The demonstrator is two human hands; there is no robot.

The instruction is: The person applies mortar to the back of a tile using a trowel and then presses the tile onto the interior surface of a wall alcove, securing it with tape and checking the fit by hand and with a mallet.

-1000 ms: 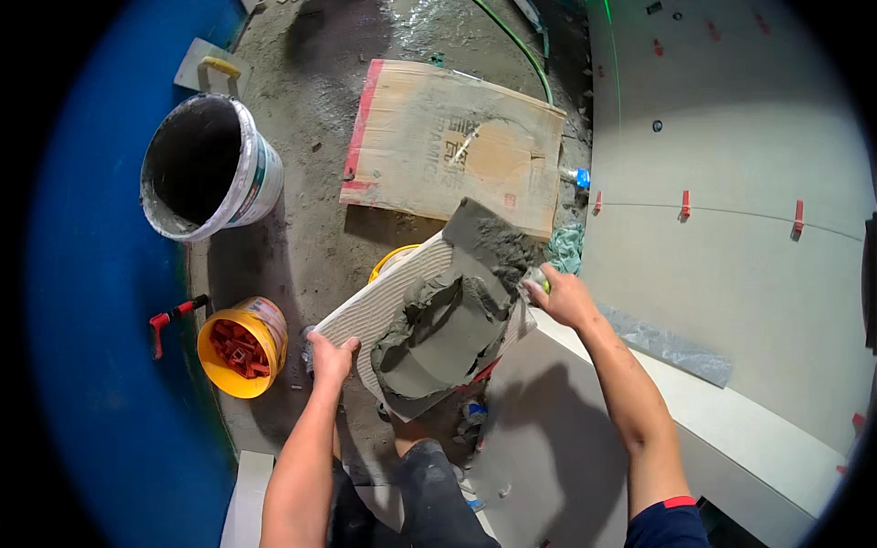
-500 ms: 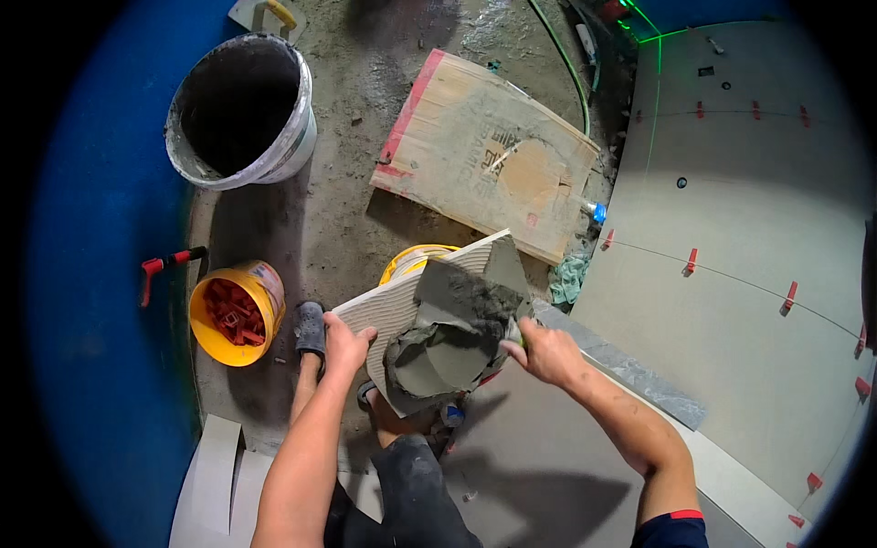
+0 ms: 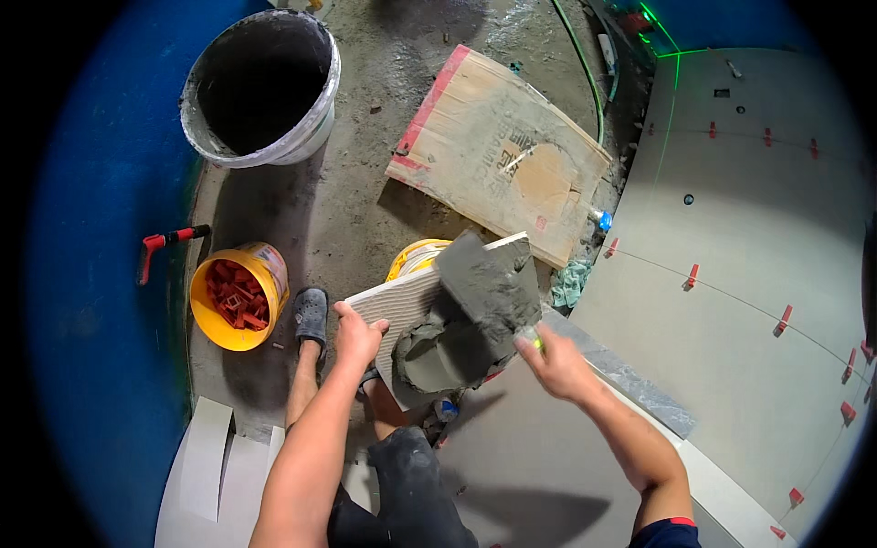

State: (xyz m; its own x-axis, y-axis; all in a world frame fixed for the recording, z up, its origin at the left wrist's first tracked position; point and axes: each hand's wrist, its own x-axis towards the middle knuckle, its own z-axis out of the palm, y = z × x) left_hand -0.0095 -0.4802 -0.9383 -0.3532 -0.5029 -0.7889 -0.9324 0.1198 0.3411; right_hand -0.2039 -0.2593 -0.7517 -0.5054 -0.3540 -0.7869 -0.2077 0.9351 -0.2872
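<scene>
Since the prev. frame, the flat grey rectangular trowel (image 3: 468, 271) had shifted up, one corner now jutting past the far edge of the pale, ribbed, white-edged tile (image 3: 399, 304). L hand (image 3: 359, 338) pinched the tile's left side, thumb on top; R hand (image 3: 554, 363) was wrapped round the trowel's handle. Wet grey mortar (image 3: 437, 358) sat hollowed on the tile, w/ more stuck to the blade. Main risk, prob.: tile seemed held by the L hand only (support underneath couldn't be seen), so a hard push might've tipped it. Loose clumps could've dropped near the dark-grey rubber clog (image 3: 311, 310) or, just beyond, into the round yellow-rimmed bucket (image 3: 408, 256).
</scene>
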